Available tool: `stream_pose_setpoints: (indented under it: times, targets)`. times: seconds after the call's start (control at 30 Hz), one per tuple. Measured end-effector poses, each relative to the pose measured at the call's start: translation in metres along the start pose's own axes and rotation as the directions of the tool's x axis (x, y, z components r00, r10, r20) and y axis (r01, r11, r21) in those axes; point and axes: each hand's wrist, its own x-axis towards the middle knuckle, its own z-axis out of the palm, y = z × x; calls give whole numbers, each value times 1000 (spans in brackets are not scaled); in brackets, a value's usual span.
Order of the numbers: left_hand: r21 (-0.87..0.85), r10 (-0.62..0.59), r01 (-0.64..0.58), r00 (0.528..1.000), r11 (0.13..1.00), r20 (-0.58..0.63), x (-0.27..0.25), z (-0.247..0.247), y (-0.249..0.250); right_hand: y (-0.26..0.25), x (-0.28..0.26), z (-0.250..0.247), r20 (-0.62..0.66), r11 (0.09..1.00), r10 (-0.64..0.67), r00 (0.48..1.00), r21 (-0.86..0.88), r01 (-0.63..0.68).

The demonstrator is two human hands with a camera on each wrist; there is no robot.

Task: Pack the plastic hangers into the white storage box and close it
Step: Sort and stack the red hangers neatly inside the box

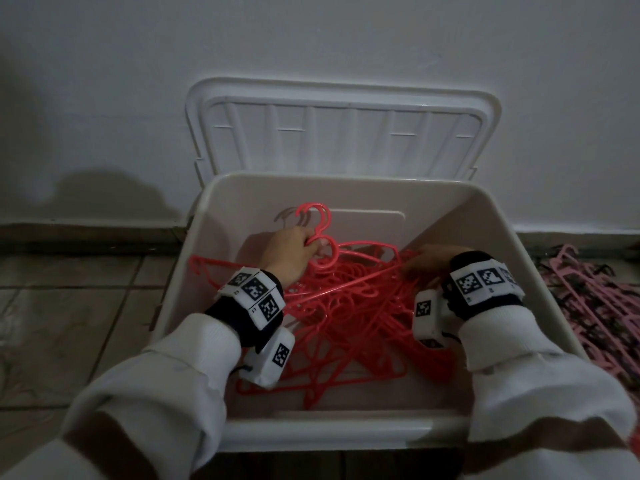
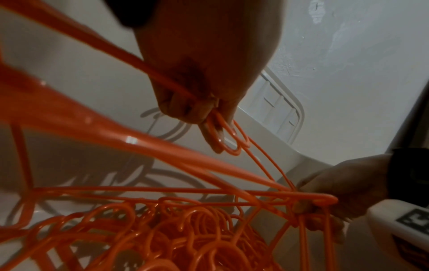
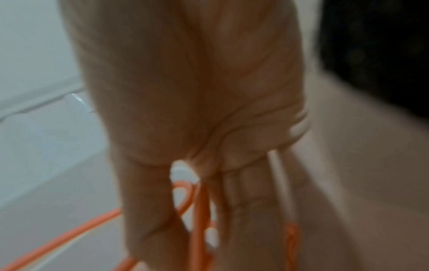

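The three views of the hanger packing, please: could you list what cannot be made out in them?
- Head view: the pink hangers are cut off by the right edge, so they cannot be counted.
- Head view: the right hand has its fingers hidden in the red hangers.
- Right wrist view: blurred; the grip is unclear.
- Storage box floor: hidden by hangers.

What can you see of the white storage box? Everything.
The white storage box is smooth, opaque plastic with rounded corners and a rolled rim. It sits on the tiled floor against the wall. Its ribbed lid stands open, leaning back on the wall. Inside lies a tangle of red hangers, with the left hand and right hand both gripping hangers.
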Motion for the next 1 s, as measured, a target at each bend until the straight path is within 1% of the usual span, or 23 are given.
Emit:
stream_pose_setpoints:
  times: [0.07,0.13,0.23,0.33,0.43,0.57,0.7,0.87,1.0]
  targets:
    - [-12,12,-12,1000,1000,-11,0,0,1,-4,-4,1,-5,999,36,999,-2,-36]
    - [-15,30,-30,999,999,-27,-1,0,2,-7,-7,1,-13,997,71,997,34,-71]
    - [16,18,-17,998,1000,-57,0,1,2,-11,-11,3,-75,992,102,992,76,-96]
    - [15,-24,25,998,1000,-52,2,2,-2,-13,-8,5,-145,993,98,985,85,-86]
    - [2,-30,30,999,1000,-27,2,2,-3,-12,-6,6,-207,999,54,977,7,-53]
    - [-39,-16,17,999,999,30,0,2,-1,-10,-7,7,-153,999,35,988,-10,-37]
    - [-40,-27,29,998,999,54,0,1,-2,-5,-6,1,-146,1000,-5,989,27,9]
    - [-23,-25,26,997,999,74,-2,1,1,-7,-17,-5,-132,999,25,991,-38,-30]
    - [-67,-33,37,998,997,57,-2,1,0,-10,-20,-3,-124,998,38,992,-54,-45]
